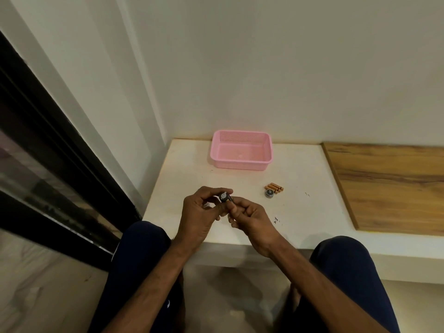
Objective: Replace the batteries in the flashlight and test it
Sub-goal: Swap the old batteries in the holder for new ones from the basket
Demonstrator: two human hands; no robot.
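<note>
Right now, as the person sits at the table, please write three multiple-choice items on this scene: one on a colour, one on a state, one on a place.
1. What colour is the basket?
A) blue
B) pink
C) green

2. What are the left hand and the right hand doing?
A) both lie flat on the table
B) one reaches into the basket
C) both hold the black flashlight part

3. Where do the batteries lie?
A) on the table, to the right of the hands
B) inside the basket
C) in the left hand

Answers:
1 B: its walls and floor are plainly pink.
2 C: the fingers of both hands close on the small black part above the table.
3 A: they lie in a group on the pale tabletop, in front of the basket.
</note>
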